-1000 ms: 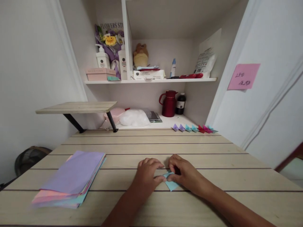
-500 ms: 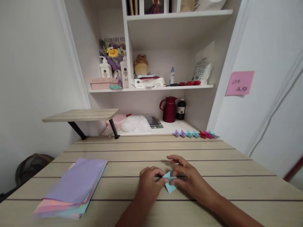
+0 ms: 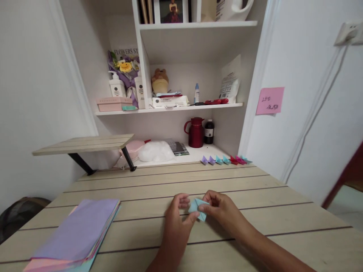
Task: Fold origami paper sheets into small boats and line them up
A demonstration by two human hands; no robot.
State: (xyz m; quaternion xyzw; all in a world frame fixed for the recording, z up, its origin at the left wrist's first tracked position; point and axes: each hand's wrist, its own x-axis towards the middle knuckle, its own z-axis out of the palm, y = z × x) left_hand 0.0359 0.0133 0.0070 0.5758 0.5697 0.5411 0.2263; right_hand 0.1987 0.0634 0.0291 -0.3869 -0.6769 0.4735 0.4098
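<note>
A small folded piece of light-blue paper, with crease lines across its face, is held just over the wooden table. My right hand pinches its right side, thumb on top and fingers behind. On the other side is my left hand, its thumb tip at the paper's lower left edge. The fingers of that hand are curved and stand apart from the thumb, with a gap between them and the paper.
A stack of coloured paper sheets, purple on top, lies at the left. Several folded paper pieces line the table's back edge. A small raised shelf stands at the back left. Behind are a red jug and a dark bottle.
The blue paper has turned and shows a different, more four-sided face. My left fingers have come off it and spread, while my right fingers have closed in on its edge. The camera view has shifted rightward.
</note>
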